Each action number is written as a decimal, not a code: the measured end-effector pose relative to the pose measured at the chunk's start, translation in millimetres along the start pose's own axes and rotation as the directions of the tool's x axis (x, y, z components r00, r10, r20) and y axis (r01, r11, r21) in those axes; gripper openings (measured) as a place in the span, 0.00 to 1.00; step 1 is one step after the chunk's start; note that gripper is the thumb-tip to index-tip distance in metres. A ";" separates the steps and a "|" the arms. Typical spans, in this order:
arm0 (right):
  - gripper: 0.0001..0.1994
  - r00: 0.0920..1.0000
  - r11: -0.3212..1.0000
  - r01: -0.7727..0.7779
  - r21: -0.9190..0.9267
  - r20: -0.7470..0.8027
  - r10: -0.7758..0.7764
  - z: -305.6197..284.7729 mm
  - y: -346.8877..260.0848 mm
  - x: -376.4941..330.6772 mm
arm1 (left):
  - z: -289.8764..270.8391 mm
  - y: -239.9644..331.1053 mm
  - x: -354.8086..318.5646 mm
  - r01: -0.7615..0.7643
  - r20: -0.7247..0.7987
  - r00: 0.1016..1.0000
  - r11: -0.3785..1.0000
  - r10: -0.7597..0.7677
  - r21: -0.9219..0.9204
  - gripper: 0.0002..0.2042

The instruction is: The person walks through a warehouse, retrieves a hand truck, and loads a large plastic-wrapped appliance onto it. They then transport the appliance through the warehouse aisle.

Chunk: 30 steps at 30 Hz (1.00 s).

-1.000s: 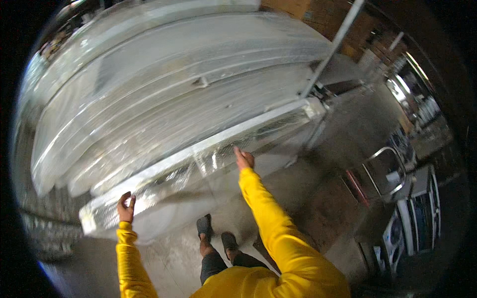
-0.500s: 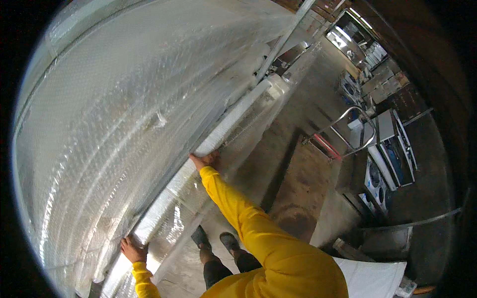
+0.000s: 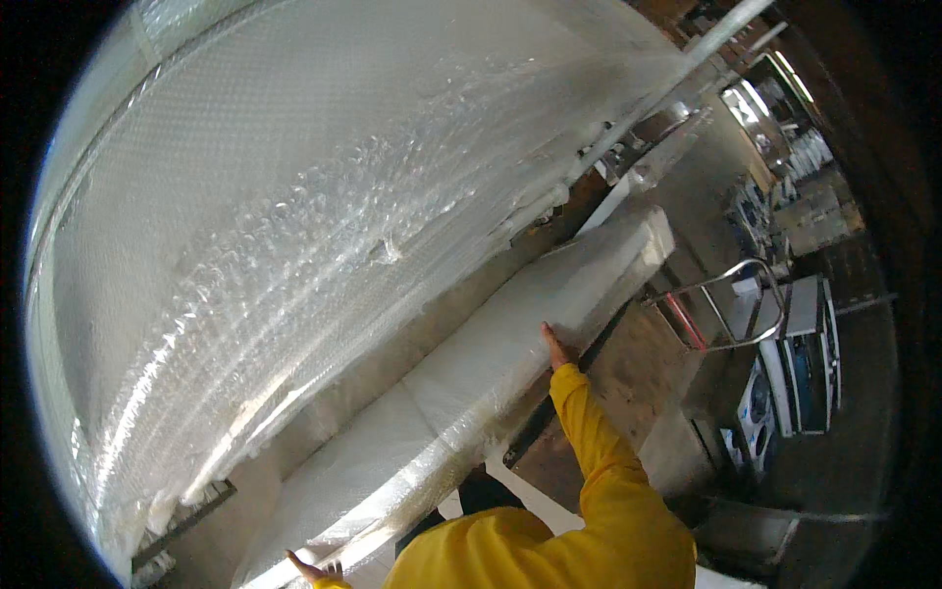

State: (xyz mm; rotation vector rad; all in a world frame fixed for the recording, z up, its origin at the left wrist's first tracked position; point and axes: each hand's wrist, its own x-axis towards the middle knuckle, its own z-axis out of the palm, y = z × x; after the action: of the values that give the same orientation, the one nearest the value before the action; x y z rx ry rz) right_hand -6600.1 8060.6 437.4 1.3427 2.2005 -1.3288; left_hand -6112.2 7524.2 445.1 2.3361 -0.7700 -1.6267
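Observation:
A long flat panel [image 3: 461, 344] in clear bubble wrap lies tilted across the middle, in front of my body. My right hand [image 3: 557, 348] grips its near edge toward the far right, thumb on top and the other fingers mostly hidden below. At the lower left, my left hand [image 3: 316, 569] holds the same edge near its other end; part of that hand is hidden. Beyond the panel, a large stack of bubble-wrapped sheets [image 3: 294, 236] rises on the left, separated from the panel by a strip of gap.
A platform trolley [image 3: 613, 412] with a brown deck and a curved metal handle [image 3: 782, 309] stands to the right. Past it are white and dark box-shaped appliances [image 3: 810, 363]. A metal pole [image 3: 687, 83] slants up at the top right. Cartons [image 3: 814, 221] sit farther back along the aisle.
The wrapped panel has come away from the stack toward my body and tipped flatter, its broad face now showing. Both hands moved with it; my right hand shifted to the right, my left downward.

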 end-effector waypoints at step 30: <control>0.38 0.938 0.956 0.056 0.288 0.313 -0.149 -23.0 76.6 12.9 | 26.8 -95.1 -10.7 0.266 0.279 0.945 0.896 -0.169 -0.357 0.33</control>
State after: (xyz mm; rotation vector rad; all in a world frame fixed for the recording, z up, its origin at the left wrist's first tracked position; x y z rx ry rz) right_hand -6540.3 8098.9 398.4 0.9972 1.9319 -1.8079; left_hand -6110.6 7613.8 402.2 2.0195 -0.1857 -1.9704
